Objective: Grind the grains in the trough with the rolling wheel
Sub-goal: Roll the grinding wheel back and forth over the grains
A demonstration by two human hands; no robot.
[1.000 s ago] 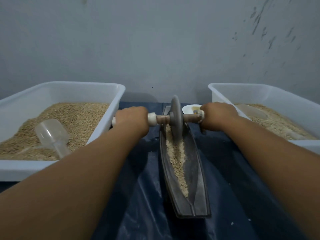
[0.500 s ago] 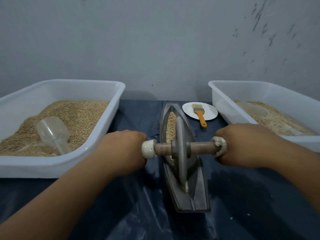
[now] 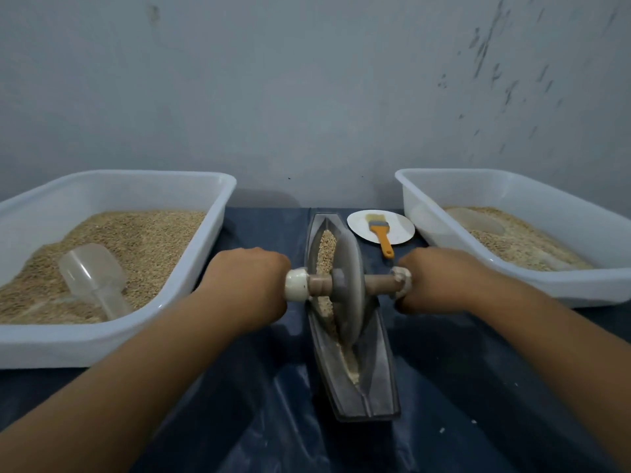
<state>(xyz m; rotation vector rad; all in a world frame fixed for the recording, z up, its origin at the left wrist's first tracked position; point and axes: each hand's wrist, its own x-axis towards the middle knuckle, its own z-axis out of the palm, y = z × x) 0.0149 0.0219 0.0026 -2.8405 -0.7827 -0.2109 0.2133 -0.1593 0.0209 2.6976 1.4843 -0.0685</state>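
Note:
A dark boat-shaped trough point(image 3: 384, 387) lies lengthwise on the blue sheet, with pale grains point(image 3: 326, 249) along its groove. The grey rolling wheel point(image 3: 348, 285) stands upright in the trough near its middle, on a wooden axle with white end caps. My left hand point(image 3: 247, 285) grips the left end of the axle. My right hand point(image 3: 440, 285) grips the right end. Crushed grain lies in the groove in front of the wheel.
A white tub point(image 3: 191, 278) of grain with a clear scoop point(image 3: 90, 274) stands on the left. Another white tub point(image 3: 444, 213) of grain stands on the right. A white plate point(image 3: 399, 221) with an orange-handled brush point(image 3: 380, 233) lies behind the trough. A grey wall is close behind.
The wheel rolled from the far end of the trough toward me to its near end, then back toward the middle. Both hands kept their grip on the axle.

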